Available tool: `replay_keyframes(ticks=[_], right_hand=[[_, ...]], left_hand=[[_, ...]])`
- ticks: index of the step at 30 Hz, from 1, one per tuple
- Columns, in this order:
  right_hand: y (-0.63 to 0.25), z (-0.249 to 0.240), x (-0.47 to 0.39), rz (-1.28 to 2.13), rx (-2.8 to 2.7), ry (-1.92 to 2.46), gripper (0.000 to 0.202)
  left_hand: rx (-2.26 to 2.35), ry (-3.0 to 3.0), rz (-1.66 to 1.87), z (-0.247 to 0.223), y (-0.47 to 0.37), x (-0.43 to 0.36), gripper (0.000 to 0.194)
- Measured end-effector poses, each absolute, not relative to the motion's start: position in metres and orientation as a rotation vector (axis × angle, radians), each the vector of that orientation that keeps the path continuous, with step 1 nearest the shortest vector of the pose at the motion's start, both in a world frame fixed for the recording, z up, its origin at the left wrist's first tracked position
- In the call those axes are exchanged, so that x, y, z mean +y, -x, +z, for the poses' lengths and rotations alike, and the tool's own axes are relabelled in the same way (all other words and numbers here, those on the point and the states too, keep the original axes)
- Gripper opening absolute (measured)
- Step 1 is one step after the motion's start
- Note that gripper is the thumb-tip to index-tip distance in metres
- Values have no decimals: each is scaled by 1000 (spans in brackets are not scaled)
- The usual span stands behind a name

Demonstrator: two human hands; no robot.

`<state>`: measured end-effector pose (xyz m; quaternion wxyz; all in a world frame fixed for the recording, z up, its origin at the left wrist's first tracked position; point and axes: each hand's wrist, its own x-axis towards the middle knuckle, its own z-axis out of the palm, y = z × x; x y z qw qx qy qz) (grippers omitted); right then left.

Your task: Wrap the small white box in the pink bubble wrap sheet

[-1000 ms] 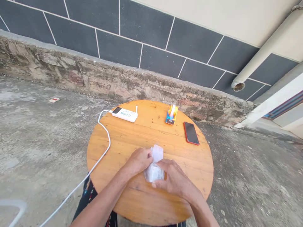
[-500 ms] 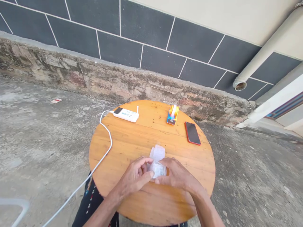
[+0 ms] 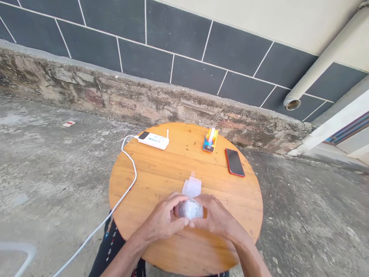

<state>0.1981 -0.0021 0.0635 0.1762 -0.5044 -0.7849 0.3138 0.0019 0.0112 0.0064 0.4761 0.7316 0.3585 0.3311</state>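
Between my hands, near the front of the round wooden table (image 3: 161, 173), is a small bundle in translucent bubble wrap (image 3: 192, 210). Something pale with faint printed marks shows through; I cannot make out what it is. My left hand (image 3: 167, 215) curls around its left side, and my right hand (image 3: 215, 213) curls around its right side. The two thumbs almost meet at its near edge. A loose flap of the wrap (image 3: 192, 187) lies flat on the wood just beyond the bundle, with a pale pinkish strip at its far end.
A white power strip (image 3: 153, 140) lies at the far left, its white cable (image 3: 134, 169) running over the table's edge. A yellow and blue tape dispenser (image 3: 210, 140) stands at the back. The red-cased phone (image 3: 235, 163) lies at the right. Behind runs a stone-based wall (image 3: 144, 102).
My left fingers and thumb have shifted slightly, and both hands now close more evenly around the bundle. The pale strip beyond the flap now shows more clearly.
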Motion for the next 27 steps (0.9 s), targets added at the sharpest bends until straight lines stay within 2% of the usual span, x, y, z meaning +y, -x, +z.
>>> replay_keyframes(ticks=[5, 9, 11, 27], right_hand=[[-198, 53, -13, 824, -2173, 1390, 31], [-206, 33, -28, 715, -2127, 1468, 59], [-210, 23, -33, 659, -2109, 1504, 65], [-205, 23, -23, 696, -2001, 1407, 40]], left_hand=[[887, -1768, 811, 8, -3, 8, 46], [869, -1766, 827, 6, -3, 7, 45], [859, -1767, 825, 5, -3, 7, 45], [966, -1668, 764, 16, -6, 8, 35]])
